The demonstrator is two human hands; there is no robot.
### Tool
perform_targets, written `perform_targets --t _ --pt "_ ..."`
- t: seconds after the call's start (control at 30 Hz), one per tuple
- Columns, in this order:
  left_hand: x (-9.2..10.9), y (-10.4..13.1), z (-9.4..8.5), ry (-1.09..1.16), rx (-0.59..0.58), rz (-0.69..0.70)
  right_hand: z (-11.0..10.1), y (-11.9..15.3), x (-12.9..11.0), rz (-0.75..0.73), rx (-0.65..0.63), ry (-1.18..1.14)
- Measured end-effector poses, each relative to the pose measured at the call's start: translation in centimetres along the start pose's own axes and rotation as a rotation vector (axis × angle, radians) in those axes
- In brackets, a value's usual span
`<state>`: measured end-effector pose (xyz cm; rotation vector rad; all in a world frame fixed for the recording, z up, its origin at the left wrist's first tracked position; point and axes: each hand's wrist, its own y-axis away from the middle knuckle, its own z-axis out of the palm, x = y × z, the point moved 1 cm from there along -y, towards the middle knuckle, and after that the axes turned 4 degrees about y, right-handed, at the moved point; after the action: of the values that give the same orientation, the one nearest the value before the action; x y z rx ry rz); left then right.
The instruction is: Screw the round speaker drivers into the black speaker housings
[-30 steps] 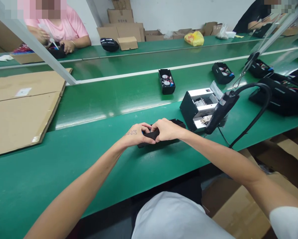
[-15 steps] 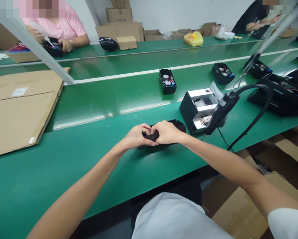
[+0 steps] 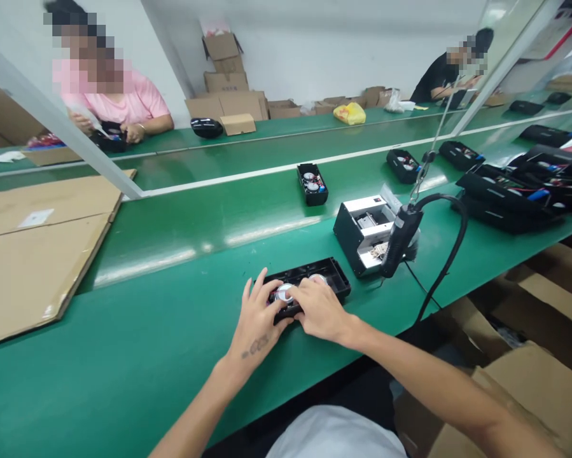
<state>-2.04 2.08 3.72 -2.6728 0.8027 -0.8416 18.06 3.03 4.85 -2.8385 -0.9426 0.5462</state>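
A black plastic housing (image 3: pixel 336 277) lies on the green bench in front of me, its open side up. Two round silver speaker drivers show inside; the left speaker driver (image 3: pixel 284 292) sits between my hands, the other is partly covered by my right hand. My left hand (image 3: pixel 258 316) wraps round the housing's left end, thumb at the near wall and fingers over the top. With bent fingers, my right hand (image 3: pixel 321 310) presses on the left speaker driver and grips the near wall. The fingertips hide part of the inside.
Right of the housing stands a black and silver machine (image 3: pixel 362 235), with a black electric screwdriver (image 3: pixel 400 238) hanging beside it. Another open housing (image 3: pixel 312 184) lies farther back. Flat cardboard (image 3: pixel 42 254) covers the left side. Several housings (image 3: pixel 509 191) are piled right. Two people work across the bench.
My hands have opened out from a close pinch over the housing, uncovering the speaker driver. The left hand's fingers are more spread. The camera view has tilted up.
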Motion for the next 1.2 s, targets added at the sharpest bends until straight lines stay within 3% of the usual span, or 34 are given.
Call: perform_targets --t 0.1,0.23,0.4,0.43,0.5,0.57,0.6,0.63,0.7,0.8,1.0,1.07,1.2 --pt "0.5 1.4 1.1 -0.079 0.053 0.064 1.8 1.5 -0.3 -0.045 0.127 0.017" --pt "0.9 1.7 1.6 -0.080 0.031 0.066 3.1 2.1 -0.5 -0.113 0.267 0.007" --pt "0.9 1.7 1.7 -0.051 0.056 0.041 0.5 3.3 0.0 -0.172 0.401 -0.088" --pt "0.8 1.8 1.8 -0.051 0.063 0.053 -0.6 3.8 0.7 -0.152 0.495 -0.125" --pt "0.5 2.1 2.1 -0.054 0.077 0.072 -3.1 5.0 3.1 -0.029 0.813 -0.175" --pt "0.3 2.4 2.4 -0.054 0.088 0.071 -5.7 6.1 6.2 0.239 1.179 -0.115" --pt "0.3 2.6 2.5 -0.051 0.093 0.066 -6.9 6.4 7.8 0.382 1.251 -0.100" --pt "0.3 2.7 2.6 -0.049 0.095 0.062 -7.8 6.6 9.4 0.519 1.225 -0.130" --pt "0.3 2.9 2.7 -0.051 0.100 0.064 -9.1 6.5 11.9 0.700 1.032 -0.298" --pt "0.2 3.2 2.9 -0.071 0.116 0.090 -9.3 6.3 13.2 0.757 0.815 -0.535" --pt "-1.1 3.7 3.3 -0.179 0.108 0.175 -7.7 6.8 11.4 0.640 0.861 -0.749" --pt "-1.6 3.6 3.3 -0.223 0.106 0.225 -8.5 7.0 11.3 0.603 0.914 -0.783" --pt "-1.8 2.8 2.9 -0.241 0.113 0.278 -12.0 7.3 12.3 0.526 1.219 -0.728"
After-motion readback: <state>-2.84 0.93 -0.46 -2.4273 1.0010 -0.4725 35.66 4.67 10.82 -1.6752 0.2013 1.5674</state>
